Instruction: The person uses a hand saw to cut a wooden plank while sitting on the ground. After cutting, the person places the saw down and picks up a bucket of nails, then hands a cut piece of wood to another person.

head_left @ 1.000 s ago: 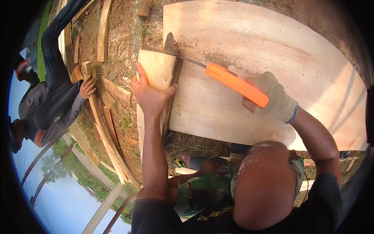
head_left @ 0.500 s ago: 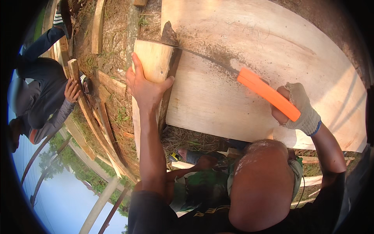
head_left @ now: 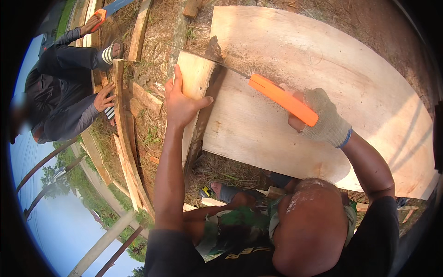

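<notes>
My left hand (head_left: pixel 183 104) grips a thick wooden beam (head_left: pixel 196 76), fingers along its left side and the thumb over its right edge. In my right hand (head_left: pixel 323 115), which wears a pale knitted work glove, is a handsaw (head_left: pixel 282 98) with an orange handle. The saw's thin blade runs to the upper left across the beam near its far end, just beyond my left fingers. A dark, rough piece of wood (head_left: pixel 213 50) stands against the blade at the beam's far right corner. Sawdust lies scattered beside the cut.
A broad plywood sheet (head_left: pixel 277 138) spreads under the saw and to the right. On the left, a co-worker (head_left: pixel 64 101) steadies a long plank (head_left: pixel 121 106) and holds another orange-handled saw (head_left: pixel 98 18). Loose timber (head_left: pixel 139 32) lies on grassy ground. My bent knee (head_left: pixel 309 231) rises below the sheet.
My right hand has pushed the saw up and left, bringing its handle closer to the beam. My left hand keeps its hold. The co-worker's saw has come into view.
</notes>
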